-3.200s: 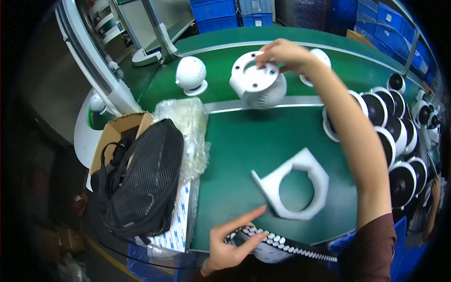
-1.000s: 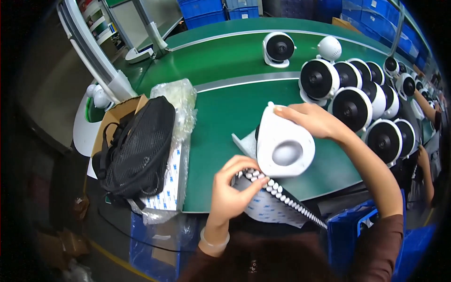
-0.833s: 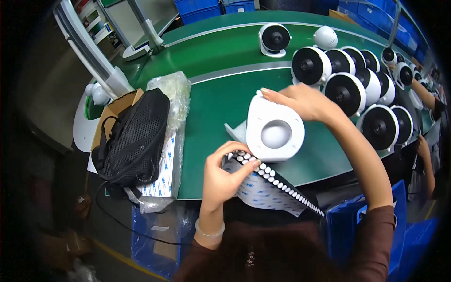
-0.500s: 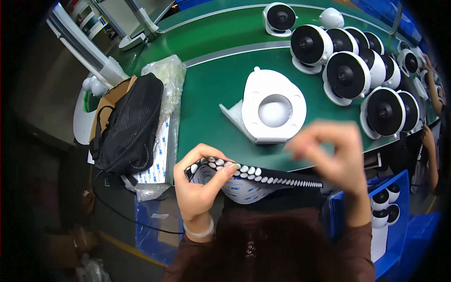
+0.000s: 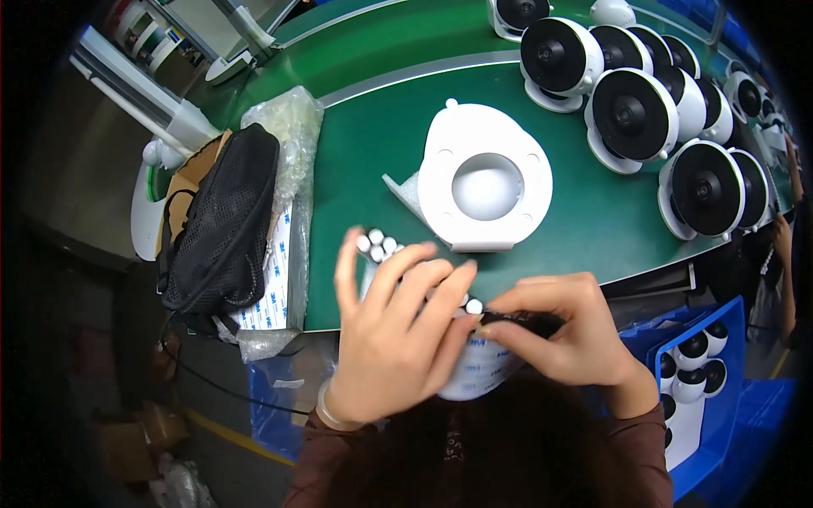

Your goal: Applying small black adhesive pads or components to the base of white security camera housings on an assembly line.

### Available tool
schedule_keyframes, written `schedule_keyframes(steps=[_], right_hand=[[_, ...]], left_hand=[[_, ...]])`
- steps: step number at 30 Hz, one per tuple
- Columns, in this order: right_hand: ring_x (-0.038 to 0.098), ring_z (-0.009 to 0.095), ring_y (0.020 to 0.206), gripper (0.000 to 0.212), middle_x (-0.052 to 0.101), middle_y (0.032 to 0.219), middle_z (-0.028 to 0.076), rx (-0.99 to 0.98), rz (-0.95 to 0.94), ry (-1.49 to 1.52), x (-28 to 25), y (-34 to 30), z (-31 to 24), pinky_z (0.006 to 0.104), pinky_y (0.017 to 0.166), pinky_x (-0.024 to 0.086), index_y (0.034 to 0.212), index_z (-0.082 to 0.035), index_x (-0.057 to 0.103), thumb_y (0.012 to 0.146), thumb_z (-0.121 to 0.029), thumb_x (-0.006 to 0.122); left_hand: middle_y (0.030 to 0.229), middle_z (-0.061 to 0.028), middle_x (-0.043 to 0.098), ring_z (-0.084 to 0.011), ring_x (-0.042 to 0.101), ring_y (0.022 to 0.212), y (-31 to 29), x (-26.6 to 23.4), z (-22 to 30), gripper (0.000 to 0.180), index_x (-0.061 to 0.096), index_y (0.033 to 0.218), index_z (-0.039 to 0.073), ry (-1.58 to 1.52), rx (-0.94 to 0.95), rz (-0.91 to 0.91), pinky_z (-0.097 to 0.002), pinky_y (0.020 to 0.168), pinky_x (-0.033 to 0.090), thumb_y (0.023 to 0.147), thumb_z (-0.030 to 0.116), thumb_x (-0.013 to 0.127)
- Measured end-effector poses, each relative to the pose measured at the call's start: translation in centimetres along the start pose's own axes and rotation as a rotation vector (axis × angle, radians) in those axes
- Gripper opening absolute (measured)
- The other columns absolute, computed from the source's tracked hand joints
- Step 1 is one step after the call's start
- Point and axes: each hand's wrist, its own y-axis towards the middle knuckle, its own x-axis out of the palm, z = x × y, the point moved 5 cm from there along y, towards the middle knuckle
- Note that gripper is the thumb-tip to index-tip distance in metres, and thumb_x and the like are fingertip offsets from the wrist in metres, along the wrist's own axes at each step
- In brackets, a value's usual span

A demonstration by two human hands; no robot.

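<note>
A curled strip of round white adhesive pads [image 5: 481, 371], with blue print on its white backing, lies between my hands below the front edge of the green table. My left hand [image 5: 389, 343] grips it from above, fingers bent over it and hiding its middle. Several white pads show beyond the fingertips. My right hand [image 5: 566, 332] is closed in a pinch at the strip's right part, beside a single pad; what lies between the fingertips is too small to tell. Ahead of both hands, a white camera housing [image 5: 529, 199] with a round recess lies on a piece of foam [image 5: 406, 193].
Several white cameras with black fronts [image 5: 631, 114] stand at the right of the table [image 5: 364, 152]. A black mesh bag [image 5: 224, 216] sits at the left beside bubble wrap [image 5: 296, 127]. At the lower right, a blue bin [image 5: 720, 423] holds more cameras. Another person's arm shows at the far right.
My right hand has come down and left onto the strip. My left hand has turned over it, hiding most pads. The view has shifted slightly.
</note>
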Motion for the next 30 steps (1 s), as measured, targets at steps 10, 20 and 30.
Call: schedule_keyframes(steps=[10,20,30], right_hand=[[0.062,0.015,0.071,0.021,0.064,0.083,0.01,-0.01,0.168,0.247,-0.3,-0.9,0.0,0.0231,0.066,0.048,0.086,0.002,0.062,0.067,0.007,0.067],[0.059,0.02,0.06,0.016,0.06,0.068,0.005,-0.235,0.271,-0.24,-1.1,-1.1,-0.9,0.0266,0.051,0.046,0.077,-0.006,0.064,0.064,0.0,0.07],[0.061,0.016,0.062,0.015,0.062,0.068,0.005,-0.1,0.122,-0.23,-1.1,0.0,-0.6,0.023,0.055,0.045,0.072,-0.003,0.063,0.061,0.004,0.07]], left_hand=[[0.063,-0.0049,0.047,-0.0174,0.041,0.057,0.3,1.5,-2.1,0.007,0.055,0.068,0.002,-0.989,-0.101,0.098,-0.0291,0.057,0.027,0.066,-0.002,0.06],[0.062,-0.0039,0.049,-0.0166,0.042,0.057,0.7,1.6,-1.4,0.006,0.057,0.069,0.003,-0.853,-0.173,0.09,-0.0284,0.056,0.027,0.066,-0.002,0.06],[0.059,-0.005,0.047,-0.0164,0.038,0.057,0.7,1.6,-1.2,0.004,0.055,0.064,0.0,-0.654,-0.149,0.105,-0.0285,0.057,0.026,0.062,0.0,0.058]])
